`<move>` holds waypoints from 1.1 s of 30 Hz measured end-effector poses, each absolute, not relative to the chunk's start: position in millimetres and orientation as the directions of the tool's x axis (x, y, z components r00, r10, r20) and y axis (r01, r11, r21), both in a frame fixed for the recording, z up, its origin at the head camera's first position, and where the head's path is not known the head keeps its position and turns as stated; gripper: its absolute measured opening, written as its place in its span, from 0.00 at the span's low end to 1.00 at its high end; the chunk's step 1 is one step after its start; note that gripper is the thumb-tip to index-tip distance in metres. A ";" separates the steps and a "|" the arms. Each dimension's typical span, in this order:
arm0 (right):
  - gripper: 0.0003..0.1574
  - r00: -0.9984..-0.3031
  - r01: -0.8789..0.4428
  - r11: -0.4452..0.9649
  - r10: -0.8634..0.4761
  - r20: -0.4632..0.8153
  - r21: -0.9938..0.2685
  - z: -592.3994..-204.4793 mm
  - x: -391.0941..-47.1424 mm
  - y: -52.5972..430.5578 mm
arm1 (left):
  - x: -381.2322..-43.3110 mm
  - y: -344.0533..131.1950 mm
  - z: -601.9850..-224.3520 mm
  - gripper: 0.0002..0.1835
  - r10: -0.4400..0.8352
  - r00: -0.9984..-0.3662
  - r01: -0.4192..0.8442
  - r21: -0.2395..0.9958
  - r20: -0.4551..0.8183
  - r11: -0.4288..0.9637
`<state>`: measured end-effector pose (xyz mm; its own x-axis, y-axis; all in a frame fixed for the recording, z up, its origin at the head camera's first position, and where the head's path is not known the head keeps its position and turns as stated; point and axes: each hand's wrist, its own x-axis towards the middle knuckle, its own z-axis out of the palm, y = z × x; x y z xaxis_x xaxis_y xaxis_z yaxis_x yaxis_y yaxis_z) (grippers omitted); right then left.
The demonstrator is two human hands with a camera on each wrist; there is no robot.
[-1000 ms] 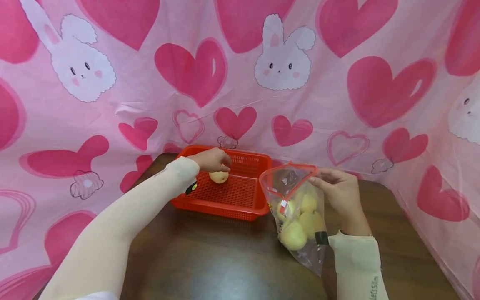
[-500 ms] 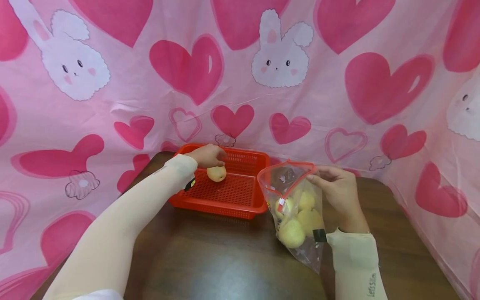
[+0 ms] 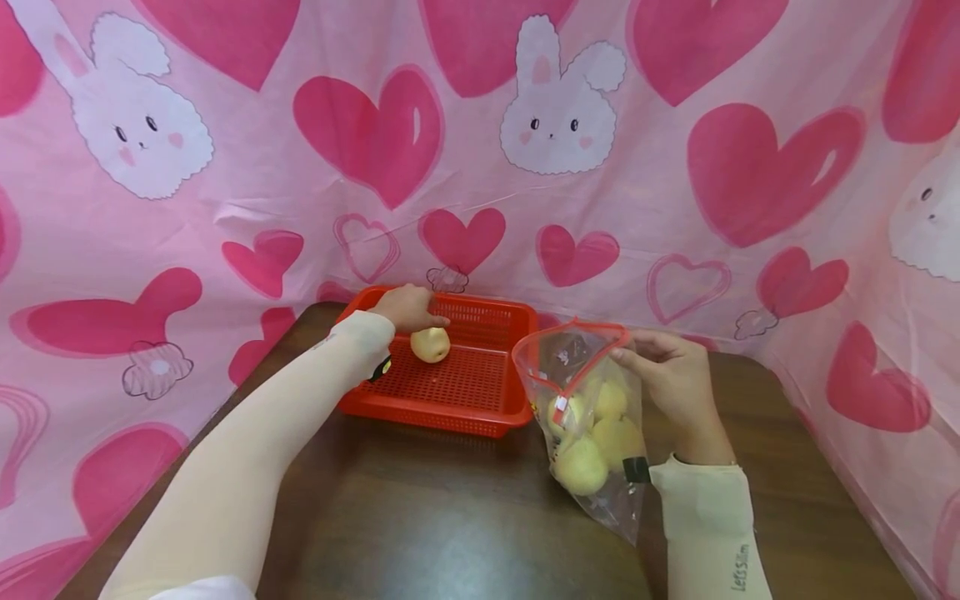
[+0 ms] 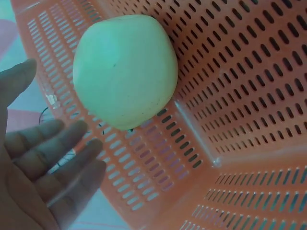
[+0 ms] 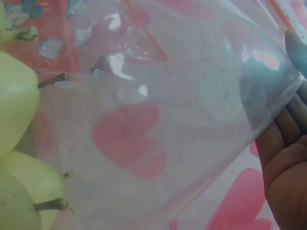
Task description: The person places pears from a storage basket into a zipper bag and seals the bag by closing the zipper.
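Observation:
A single yellow pear (image 3: 431, 345) sits in the left part of a red plastic basket (image 3: 437, 423). Over it reaches my left hand (image 3: 408, 308); in the left wrist view, the fingers (image 4: 72, 158) are spread and apart from the pear (image 4: 124, 72). At the right, my right hand (image 3: 675, 383) pinches the red-edged rim of a clear zip bag (image 3: 600, 517) between thumb and fingers. The bag's mouth gapes, and several pears (image 3: 582, 467) lie inside. Close up in the right wrist view, pears (image 5: 17, 105) with stems show through the plastic, beside the thumb and palm.
Both stand on a dark brown wooden table (image 3: 420, 508), the basket at the back left and the bag to its right. A pink cloth (image 3: 480, 183) with hearts and rabbits hangs close behind the basket.
My left hand has drawn slightly back and left, uncovering more of the pear in the basket. The right hand keeps its hold on the bag. The head view has shifted a little.

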<state>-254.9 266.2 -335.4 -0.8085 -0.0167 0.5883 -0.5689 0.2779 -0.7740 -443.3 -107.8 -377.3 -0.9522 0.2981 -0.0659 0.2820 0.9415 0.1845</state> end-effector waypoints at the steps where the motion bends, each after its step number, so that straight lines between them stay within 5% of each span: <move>1: 0.13 -0.808 -0.569 0.276 -0.017 0.588 -0.774 -335.8 -255.4 266.5 | -442.8 -107.4 -377.4 0.29 0.289 -0.954 0.272 0.178 -0.075 0.946; 20: 0.13 -0.805 -0.585 0.214 -0.041 0.592 -0.782 -335.6 -259.9 267.5 | -443.2 -111.4 -393.9 0.36 0.138 -0.961 0.109 0.130 -0.240 0.986; 33: 0.12 -0.825 -0.549 0.239 -0.003 0.565 -0.801 -354.0 -279.3 276.3 | -451.9 -109.5 -408.1 0.39 0.160 -0.920 -0.013 0.435 -0.359 0.900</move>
